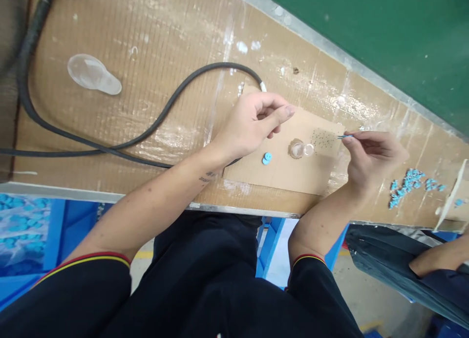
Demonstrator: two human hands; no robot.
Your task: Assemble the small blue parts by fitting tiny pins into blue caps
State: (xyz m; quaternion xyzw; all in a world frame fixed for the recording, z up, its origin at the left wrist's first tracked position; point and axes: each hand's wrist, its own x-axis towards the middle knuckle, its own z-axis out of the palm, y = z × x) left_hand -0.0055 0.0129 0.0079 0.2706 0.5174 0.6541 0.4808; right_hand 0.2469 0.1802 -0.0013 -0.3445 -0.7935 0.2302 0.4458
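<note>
My left hand is held over the left part of a cardboard sheet, its thumb and fingers pinched together; whatever may be between them is hidden. Below it, two small round blue pieces overlap on the sheet. My right hand is at the sheet's right edge, thumb and forefinger closed on a thin blue piece that points left. Just left of its tip, many tiny dark specks are scattered. Near the sheet's middle sits a small clear round container, with a small clear disc against it.
A black cable loops across the cardboard-covered bench, its white end close behind my left hand. Farther left lies a clear plastic scoop-shaped piece. Small blue parts are heaped at right. Blue bins stand below; another person's arm shows lower right.
</note>
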